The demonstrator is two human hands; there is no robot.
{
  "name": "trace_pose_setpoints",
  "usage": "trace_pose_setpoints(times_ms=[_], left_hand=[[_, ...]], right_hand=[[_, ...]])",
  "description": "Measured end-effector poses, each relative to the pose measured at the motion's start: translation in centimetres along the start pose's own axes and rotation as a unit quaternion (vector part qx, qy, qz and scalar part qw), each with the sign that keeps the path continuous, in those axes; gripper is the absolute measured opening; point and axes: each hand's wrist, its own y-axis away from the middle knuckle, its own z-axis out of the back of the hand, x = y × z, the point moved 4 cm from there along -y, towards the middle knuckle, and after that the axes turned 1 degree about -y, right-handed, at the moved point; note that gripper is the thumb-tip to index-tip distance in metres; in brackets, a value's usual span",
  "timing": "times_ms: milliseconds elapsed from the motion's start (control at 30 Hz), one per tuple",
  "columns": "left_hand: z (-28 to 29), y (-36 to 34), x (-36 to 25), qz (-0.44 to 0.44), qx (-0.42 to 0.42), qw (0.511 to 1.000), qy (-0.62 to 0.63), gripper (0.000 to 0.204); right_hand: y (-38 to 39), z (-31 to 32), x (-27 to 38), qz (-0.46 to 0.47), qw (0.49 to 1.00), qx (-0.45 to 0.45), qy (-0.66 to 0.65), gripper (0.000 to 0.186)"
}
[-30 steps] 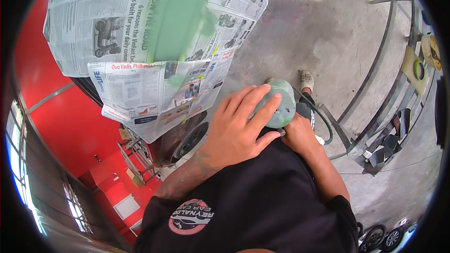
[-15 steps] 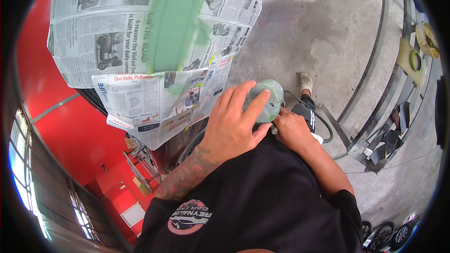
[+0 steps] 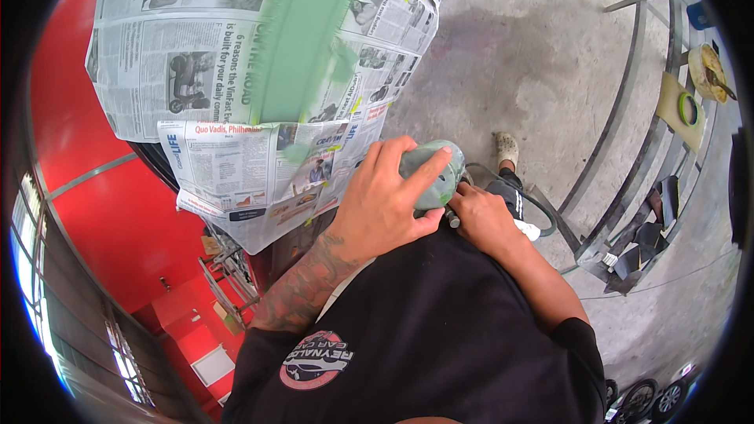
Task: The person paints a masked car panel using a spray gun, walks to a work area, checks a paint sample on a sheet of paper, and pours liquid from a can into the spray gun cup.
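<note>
My left hand [image 3: 385, 208] has its fingers wrapped round the top and side of a green-stained translucent cup [image 3: 440, 184]. Just beside it, my right hand [image 3: 487, 220] grips the spray gun [image 3: 453, 220] under the cup; much of the gun is hidden by my fingers and the cup. A dark hose [image 3: 550, 224] loops out to the right. Beyond my hands is a body panel masked with newspaper [image 3: 188, 55] and bits of yellow tape, with a light green sprayed band [image 3: 302, 8] down its middle.
A metal frame rack [image 3: 628, 133] at right carries a tape roll on a board [image 3: 667, 110], a stained tub [image 3: 699, 71] and dark scraps. Wheels [image 3: 640, 396] lie lower right, a red wall [image 3: 118, 228] stands left, and my foot [image 3: 506, 149] is on the concrete floor.
The cup and both hands have shifted slightly left, and the cup's top has tipped a little. The masked panel sits slightly further right in the view.
</note>
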Motion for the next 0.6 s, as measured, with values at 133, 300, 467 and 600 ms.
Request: trace_pose_setpoints(times_ms=[133, 300, 467, 600], left_hand=[[0.2, 0.5, 0.5, 0.006, 0.017, 1.000, 0.002, 0.072], [0.3, 0.9, 0.8, 0.004, 0.021, 1.000, -0.008, 0.068], [0.4, 1.3, 0.9, 0.008, 0.041, 0.999, -0.018, 0.069], [0.6, 1.7, 1.4, -0.003, 0.047, 0.999, 0.003, 0.070]], right_hand=[[-0.1, -0.2, 0.5, 0.003, 1.000, 0.008, 0.012, 0.026], [-0.1, -1.0, 0.7, 0.018, 1.000, -0.002, 0.021, 0.025], [-0.2, -1.3, 1.1, 0.014, 0.999, -0.008, 0.034, 0.027], [-0.2, -1.4, 0.8, 0.006, 0.999, 0.014, 0.042, 0.030]])
